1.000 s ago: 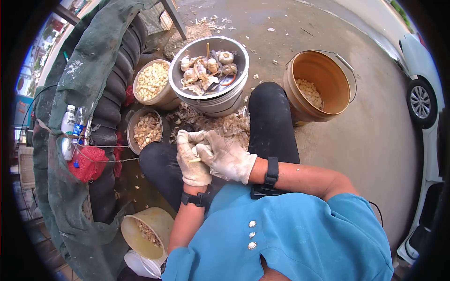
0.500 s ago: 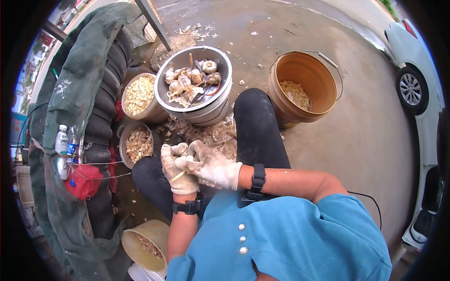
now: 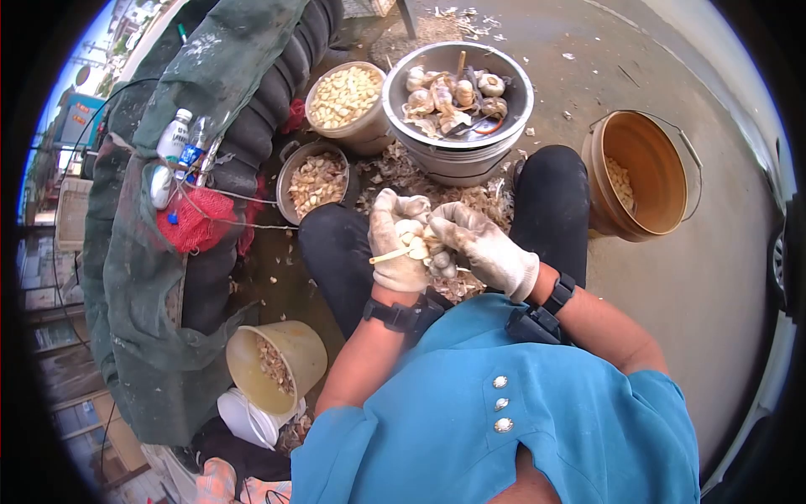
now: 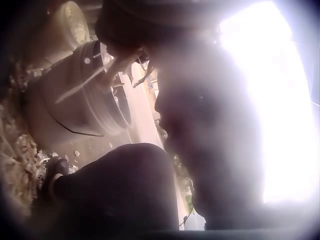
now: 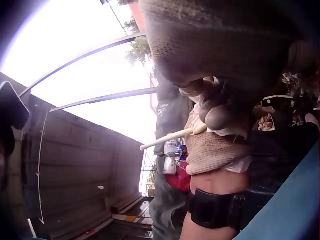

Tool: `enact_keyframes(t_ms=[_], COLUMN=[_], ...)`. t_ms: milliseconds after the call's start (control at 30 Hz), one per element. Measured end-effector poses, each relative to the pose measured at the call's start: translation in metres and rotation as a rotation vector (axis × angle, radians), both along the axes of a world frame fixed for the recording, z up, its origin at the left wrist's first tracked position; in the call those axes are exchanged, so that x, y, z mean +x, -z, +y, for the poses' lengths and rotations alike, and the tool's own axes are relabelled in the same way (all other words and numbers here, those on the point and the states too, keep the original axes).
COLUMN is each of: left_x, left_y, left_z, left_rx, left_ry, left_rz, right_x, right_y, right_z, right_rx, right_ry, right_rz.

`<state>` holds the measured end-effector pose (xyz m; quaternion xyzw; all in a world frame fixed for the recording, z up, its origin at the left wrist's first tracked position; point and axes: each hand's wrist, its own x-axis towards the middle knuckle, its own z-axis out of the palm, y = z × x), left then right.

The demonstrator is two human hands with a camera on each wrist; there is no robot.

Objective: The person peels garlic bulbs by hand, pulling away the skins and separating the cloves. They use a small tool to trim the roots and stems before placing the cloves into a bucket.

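Both hands wear pale, soiled gloves and meet above the lap in the head view. The left hand curls round an opened garlic bulb, whose pale stem sticks out toward the left. Against the bulb's right side, the right hand pinches with thumb and fingers; what lies between its fingertips is hidden. In the right wrist view the stem juts left from the gloved grip. Whole garlic bulbs with dry skins lie in a metal basin in front of the hands.
A bucket of peeled cloves and a bowl of cloves stand left of the basin. At right is an orange bucket; a tilted cream bucket is at lower left. Garlic skins litter the ground between the knees.
The hands have parted slightly, showing the cloves of the bulb in the left hand. The head view has shifted, so the scene sits farther right than half a second ago.
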<state>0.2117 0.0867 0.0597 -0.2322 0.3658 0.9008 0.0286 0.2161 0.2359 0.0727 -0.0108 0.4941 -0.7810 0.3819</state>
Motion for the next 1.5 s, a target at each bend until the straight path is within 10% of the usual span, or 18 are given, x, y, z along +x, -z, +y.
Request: enact_keyframes(t_ms=[633,967,1100,1300,1500], left_x=[0.003,0.000,0.013,0.025,0.023], left_y=[-0.013,0.008,0.004,0.012,-0.005], left_z=[0.000,-0.021,-0.024,-0.032,-0.017], left_rx=[-0.124,0.223,-0.156,-0.608,-0.086], left_ry=[-0.019,0.152,0.114,0.536,0.652], left_rz=[0.028,0.111,-0.005,0.412,0.254], right_x=[0.004,0.002,-0.001,0.001,0.001], right_y=[0.010,0.021,0.020,0.015,0.013], right_z=[0.004,0.011,0.019,0.017,0.017], right_rx=[0.181,-0.353,-0.293,-0.269,0.030], right_ry=[-0.012,0.192,0.143,0.149,0.128], right_rz=[0.057,-0.302,-0.220,-0.142,-0.050])
